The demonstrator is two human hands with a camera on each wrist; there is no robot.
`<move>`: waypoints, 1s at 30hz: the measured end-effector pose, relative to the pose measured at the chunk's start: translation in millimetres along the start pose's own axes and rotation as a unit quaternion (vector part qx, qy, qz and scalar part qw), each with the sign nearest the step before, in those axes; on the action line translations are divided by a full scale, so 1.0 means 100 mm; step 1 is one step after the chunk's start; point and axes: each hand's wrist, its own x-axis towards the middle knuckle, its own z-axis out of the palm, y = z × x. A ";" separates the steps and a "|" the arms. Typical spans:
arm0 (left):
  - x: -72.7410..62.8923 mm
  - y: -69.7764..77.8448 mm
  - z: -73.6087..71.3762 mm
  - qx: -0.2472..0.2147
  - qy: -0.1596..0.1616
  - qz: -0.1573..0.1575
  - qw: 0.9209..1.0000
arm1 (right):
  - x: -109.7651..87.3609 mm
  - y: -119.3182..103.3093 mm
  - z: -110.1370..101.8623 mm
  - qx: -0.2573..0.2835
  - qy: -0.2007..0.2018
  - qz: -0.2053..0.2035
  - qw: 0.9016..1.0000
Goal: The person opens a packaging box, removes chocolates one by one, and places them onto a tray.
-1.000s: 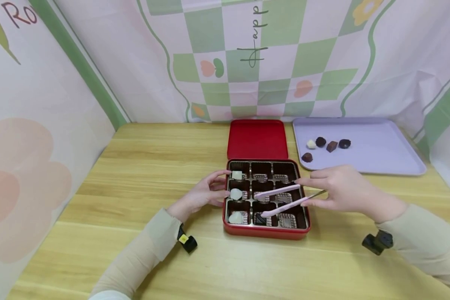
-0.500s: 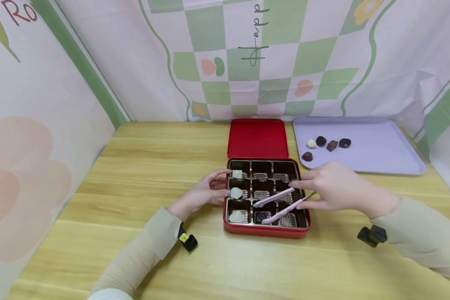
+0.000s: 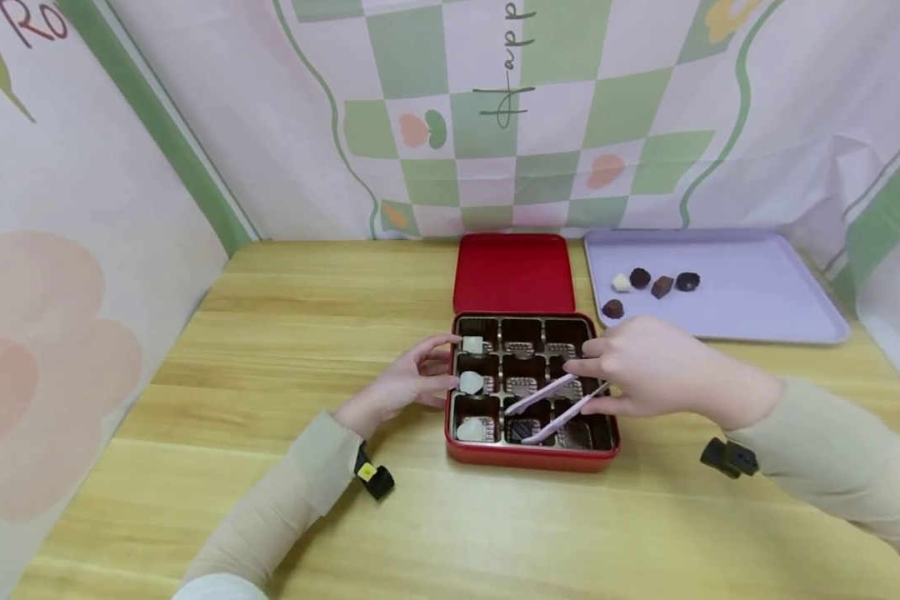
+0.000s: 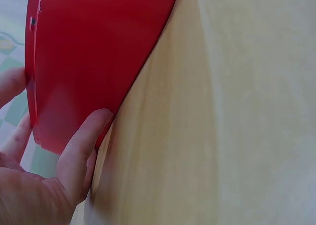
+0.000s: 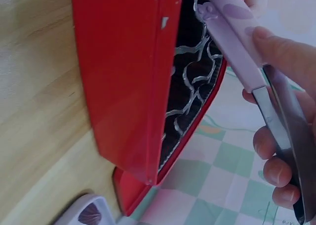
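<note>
In the head view a red tin (image 3: pixel 528 458) holds a dark insert with several compartments. White chocolates fill its left column: a square one (image 3: pixel 472 344), a round one (image 3: pixel 470 382) and a nearest one (image 3: pixel 471 429). A dark chocolate (image 3: pixel 522 429) lies in the front middle compartment. My right hand (image 3: pixel 656 367) holds pink-armed tongs (image 3: pixel 543 393) over the tin, their tips apart about the dark chocolate. Whether they touch it, I cannot tell. My left hand (image 3: pixel 405 383) rests against the tin's left side, thumb (image 4: pixel 81 143) on the red wall.
The red lid (image 3: pixel 515 273) lies open behind the tin. Right of it, a lilac tray (image 3: pixel 765 292) bears several chocolates, among them a white one (image 3: pixel 621 282) and a brown one (image 3: pixel 662 287). A printed curtain (image 3: pixel 555 125) rises behind the wooden table (image 3: pixel 315 308).
My right hand has shifted left with the tongs, which now reach lower toward the front middle compartment. My left hand stays on the tin's side.
</note>
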 end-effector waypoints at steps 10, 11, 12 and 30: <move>0.00 0.02 0.03 -0.002 0.000 -0.005 1.000 | 0.07 -0.08 0.06 -0.010 -0.045 -0.005 0.999; 0.00 0.03 0.03 0.000 0.000 -0.003 1.000 | 0.08 -0.07 0.06 -0.012 -0.045 -0.005 0.999; 0.00 0.03 0.02 0.001 0.000 -0.002 1.000 | 0.08 -0.07 0.07 -0.012 -0.046 -0.005 0.999; -0.02 0.05 0.04 0.005 0.010 -0.005 1.000 | -0.06 -0.03 0.29 0.045 0.035 0.002 0.998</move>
